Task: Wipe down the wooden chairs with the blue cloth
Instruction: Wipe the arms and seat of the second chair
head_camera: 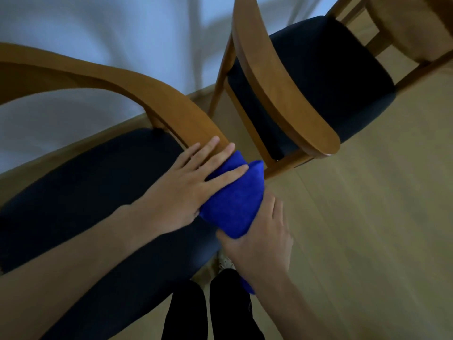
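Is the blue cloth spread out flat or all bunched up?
Bunched up. The blue cloth is wrapped in a thick wad round the end of the chair's wooden back, between the left hand and right hand.

Probably a dining room in a home: two wooden chairs with dark padded seats stand on pale wood-look flooring beside a plain white wall with skirting.

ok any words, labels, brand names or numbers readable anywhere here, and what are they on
None: no readable text shows in this view.
The folded blue cloth bears no tag or print.
The curved wooden backrest of the near chair and that of the second wooden chair are plain.
The dark seat cushions carry no label.
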Demonstrator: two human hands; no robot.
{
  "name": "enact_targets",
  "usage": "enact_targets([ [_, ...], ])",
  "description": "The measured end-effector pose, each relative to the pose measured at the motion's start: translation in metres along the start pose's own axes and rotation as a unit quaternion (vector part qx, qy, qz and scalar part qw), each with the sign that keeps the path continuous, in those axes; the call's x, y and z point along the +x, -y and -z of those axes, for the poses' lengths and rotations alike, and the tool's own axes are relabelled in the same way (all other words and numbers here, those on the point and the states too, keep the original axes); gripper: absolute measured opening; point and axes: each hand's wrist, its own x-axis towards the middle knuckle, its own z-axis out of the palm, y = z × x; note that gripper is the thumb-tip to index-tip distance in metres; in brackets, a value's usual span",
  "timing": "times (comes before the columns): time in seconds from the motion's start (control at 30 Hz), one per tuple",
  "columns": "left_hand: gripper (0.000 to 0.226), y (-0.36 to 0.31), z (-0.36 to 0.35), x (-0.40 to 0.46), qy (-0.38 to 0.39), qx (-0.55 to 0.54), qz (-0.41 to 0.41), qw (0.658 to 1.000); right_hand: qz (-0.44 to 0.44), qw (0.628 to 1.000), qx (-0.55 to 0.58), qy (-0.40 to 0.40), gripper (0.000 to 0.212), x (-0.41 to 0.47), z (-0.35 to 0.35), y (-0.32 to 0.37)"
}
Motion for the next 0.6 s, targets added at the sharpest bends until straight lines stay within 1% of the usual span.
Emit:
enact_targets([
  [0.1, 0.126, 0.012, 0.006, 0.003, -0.019, 0.023, 0.067, 0.997, 0.051, 0.998, -0.037, -0.012, 0.101, 0.046, -0.005, 0.027],
  [0.17, 0.124, 0.027, 0.014, 0.006, -0.022, 0.042, 0.118, 0.992, 0.079, 0.995, -0.066, 0.003, 0.108, 0.077, -0.01, 0.049],
  [0.23, 0.123, 0.037, 0.021, 0.008, -0.017, 0.046, 0.137, 0.989, 0.09, 0.993, -0.072, 0.005, 0.111, 0.085, -0.013, 0.059],
  [0.27, 0.123, 0.038, 0.023, 0.008, -0.012, 0.044, 0.128, 0.991, 0.09, 0.993, -0.07, -0.002, 0.11, 0.08, -0.013, 0.056],
  [0.33, 0.124, 0.028, 0.023, 0.006, 0.002, 0.036, 0.082, 0.996, 0.07, 0.996, -0.049, -0.013, 0.105, 0.051, -0.008, 0.04],
  [0.4, 0.124, 0.006, 0.017, 0.003, 0.016, 0.026, 0.024, 0.999, 0.032, 0.999, -0.02, -0.001, 0.101, 0.016, 0.0, 0.016],
  [0.47, 0.12, -0.018, 0.009, 0.0, 0.012, 0.005, -0.01, 1.0, 0.001, 1.0, 0.0, 0.017, 0.098, -0.008, 0.005, 0.001],
  [0.53, 0.111, -0.028, 0.002, -0.001, -0.009, -0.011, -0.007, 1.0, -0.01, 1.0, -0.004, 0.028, 0.095, -0.01, 0.007, -0.004],
  [0.6, 0.11, -0.022, 0.002, -0.003, -0.016, -0.034, 0.026, 0.999, -0.018, 0.998, -0.016, 0.055, 0.092, 0.0, 0.007, -0.001],
])
